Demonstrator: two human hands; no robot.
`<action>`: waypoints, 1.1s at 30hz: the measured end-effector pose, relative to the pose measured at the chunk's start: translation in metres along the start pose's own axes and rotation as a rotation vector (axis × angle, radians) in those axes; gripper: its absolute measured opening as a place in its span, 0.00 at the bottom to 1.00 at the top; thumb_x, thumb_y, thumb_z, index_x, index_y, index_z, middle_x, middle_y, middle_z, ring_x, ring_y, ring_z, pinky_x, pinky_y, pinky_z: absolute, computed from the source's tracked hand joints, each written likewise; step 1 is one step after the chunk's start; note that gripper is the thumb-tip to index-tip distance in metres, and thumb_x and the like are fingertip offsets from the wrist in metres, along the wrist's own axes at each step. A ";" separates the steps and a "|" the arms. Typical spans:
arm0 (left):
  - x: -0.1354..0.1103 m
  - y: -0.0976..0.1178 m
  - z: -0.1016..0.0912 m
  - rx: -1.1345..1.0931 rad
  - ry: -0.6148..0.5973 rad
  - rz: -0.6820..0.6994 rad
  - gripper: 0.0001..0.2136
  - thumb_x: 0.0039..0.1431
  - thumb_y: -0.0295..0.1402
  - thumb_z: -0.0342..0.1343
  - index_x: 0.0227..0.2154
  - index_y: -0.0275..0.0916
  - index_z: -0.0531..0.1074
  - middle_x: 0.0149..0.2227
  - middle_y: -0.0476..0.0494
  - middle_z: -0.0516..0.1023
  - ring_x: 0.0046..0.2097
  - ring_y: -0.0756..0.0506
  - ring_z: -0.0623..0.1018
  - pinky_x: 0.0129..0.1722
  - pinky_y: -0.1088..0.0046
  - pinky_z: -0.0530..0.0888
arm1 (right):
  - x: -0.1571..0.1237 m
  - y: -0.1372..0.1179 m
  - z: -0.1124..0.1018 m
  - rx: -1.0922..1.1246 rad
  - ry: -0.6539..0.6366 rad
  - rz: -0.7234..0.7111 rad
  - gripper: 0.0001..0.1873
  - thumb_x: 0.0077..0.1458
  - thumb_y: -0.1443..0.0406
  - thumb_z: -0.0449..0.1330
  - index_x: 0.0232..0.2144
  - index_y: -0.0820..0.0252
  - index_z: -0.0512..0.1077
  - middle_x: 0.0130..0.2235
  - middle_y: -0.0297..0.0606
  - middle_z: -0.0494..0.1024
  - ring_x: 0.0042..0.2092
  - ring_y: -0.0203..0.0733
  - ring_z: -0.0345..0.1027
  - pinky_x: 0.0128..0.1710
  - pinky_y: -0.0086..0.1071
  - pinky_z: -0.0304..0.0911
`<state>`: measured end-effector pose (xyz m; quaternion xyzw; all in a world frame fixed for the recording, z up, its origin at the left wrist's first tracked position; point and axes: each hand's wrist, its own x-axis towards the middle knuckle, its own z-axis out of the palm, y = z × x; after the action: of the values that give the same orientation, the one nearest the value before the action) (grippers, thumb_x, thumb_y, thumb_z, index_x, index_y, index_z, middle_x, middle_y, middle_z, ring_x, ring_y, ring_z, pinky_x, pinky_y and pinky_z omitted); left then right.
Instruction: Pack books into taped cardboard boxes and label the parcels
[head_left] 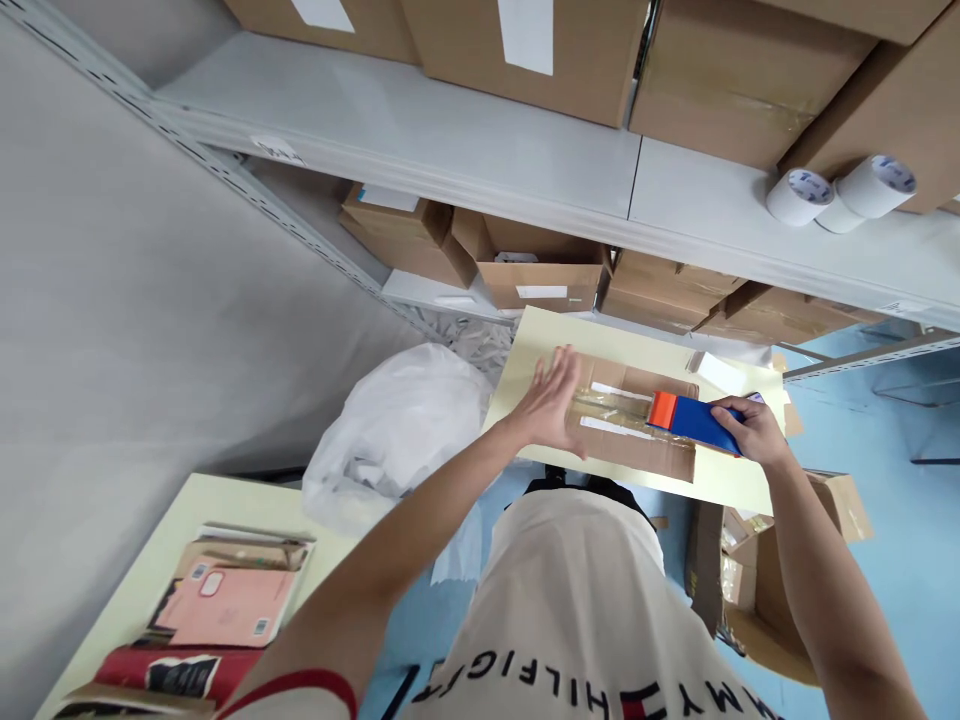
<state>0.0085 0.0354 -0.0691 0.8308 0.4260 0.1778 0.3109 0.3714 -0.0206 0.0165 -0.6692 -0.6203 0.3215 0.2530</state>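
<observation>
A cardboard box [637,455] with shiny packing tape along its top lies on the cream table [540,330] in front of me. My left hand [551,405] rests at the box's left end, its fingers spread. In my right hand [750,430] is a blue tape dispenser [701,418]. Its orange front end is over the taped middle of the box; whether it touches is hard to tell. Two white strips [615,428] run along the box's top, either side of the tape line. Behind the dispenser sits a small white block-shaped item [718,373].
Shelving [420,115] with cardboard boxes rises behind the table, and tape rolls [801,196] stand on it at the right. A white plastic bag [405,410] bulges to the left. Packages [236,605] lie on a side table; an open carton [772,600] stands on the floor, lower right.
</observation>
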 end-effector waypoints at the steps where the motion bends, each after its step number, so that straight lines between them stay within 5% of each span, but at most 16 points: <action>1: 0.008 0.004 -0.005 0.120 -0.067 0.088 0.68 0.33 0.69 0.60 0.70 0.28 0.40 0.71 0.19 0.33 0.71 0.22 0.34 0.65 0.38 0.36 | 0.000 0.000 0.000 -0.002 -0.007 -0.004 0.24 0.51 0.43 0.60 0.28 0.57 0.79 0.28 0.40 0.82 0.29 0.46 0.74 0.31 0.37 0.70; 6: 0.043 0.011 -0.012 0.410 -0.317 0.178 0.66 0.32 0.64 0.63 0.69 0.27 0.44 0.71 0.17 0.39 0.70 0.20 0.39 0.63 0.36 0.34 | 0.003 -0.005 0.003 -0.041 -0.077 -0.015 0.24 0.54 0.44 0.58 0.29 0.57 0.79 0.28 0.39 0.82 0.28 0.43 0.71 0.29 0.34 0.68; 11: 0.044 0.009 -0.010 0.460 -0.371 0.135 0.70 0.28 0.65 0.63 0.69 0.25 0.43 0.71 0.18 0.41 0.70 0.21 0.44 0.64 0.41 0.32 | 0.004 0.002 -0.012 -0.069 -0.113 -0.042 0.26 0.56 0.43 0.56 0.30 0.58 0.79 0.28 0.39 0.81 0.27 0.41 0.70 0.29 0.34 0.67; 17: 0.045 0.007 -0.011 0.521 -0.405 0.098 0.69 0.27 0.66 0.63 0.69 0.28 0.44 0.71 0.21 0.40 0.70 0.22 0.44 0.65 0.43 0.33 | -0.006 0.080 -0.060 -0.084 -0.048 0.028 0.24 0.49 0.42 0.60 0.28 0.55 0.79 0.29 0.39 0.82 0.29 0.45 0.74 0.31 0.35 0.69; 21: 0.042 0.010 -0.008 0.562 -0.421 0.095 0.66 0.32 0.69 0.57 0.69 0.26 0.48 0.71 0.19 0.40 0.70 0.20 0.43 0.64 0.40 0.33 | -0.005 0.122 -0.047 0.003 -0.088 0.055 0.23 0.49 0.44 0.59 0.27 0.56 0.78 0.30 0.41 0.83 0.30 0.47 0.75 0.31 0.37 0.70; 24: 0.040 0.032 0.014 0.564 -0.440 0.060 0.65 0.35 0.72 0.53 0.69 0.26 0.47 0.71 0.19 0.40 0.70 0.20 0.43 0.64 0.39 0.33 | -0.004 0.133 -0.029 0.073 -0.079 0.067 0.23 0.51 0.45 0.58 0.28 0.58 0.77 0.30 0.42 0.82 0.31 0.47 0.75 0.32 0.36 0.69; 30: 0.066 0.114 0.097 0.450 -0.406 0.052 0.63 0.42 0.72 0.47 0.69 0.24 0.42 0.71 0.22 0.39 0.71 0.24 0.38 0.66 0.43 0.33 | -0.003 0.138 -0.012 0.169 -0.079 0.075 0.22 0.51 0.45 0.58 0.26 0.58 0.76 0.27 0.40 0.81 0.28 0.44 0.72 0.30 0.35 0.66; 33: 0.081 0.139 0.121 0.387 -0.400 0.115 0.59 0.47 0.69 0.48 0.69 0.25 0.42 0.72 0.24 0.40 0.72 0.27 0.38 0.67 0.47 0.34 | -0.003 0.142 -0.009 0.197 -0.091 0.071 0.22 0.52 0.45 0.58 0.27 0.58 0.76 0.27 0.40 0.81 0.29 0.44 0.72 0.30 0.35 0.67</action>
<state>0.2058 -0.0042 -0.0636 0.9160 0.3345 -0.0569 0.2138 0.4732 -0.0374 -0.0818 -0.6475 -0.5723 0.4197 0.2777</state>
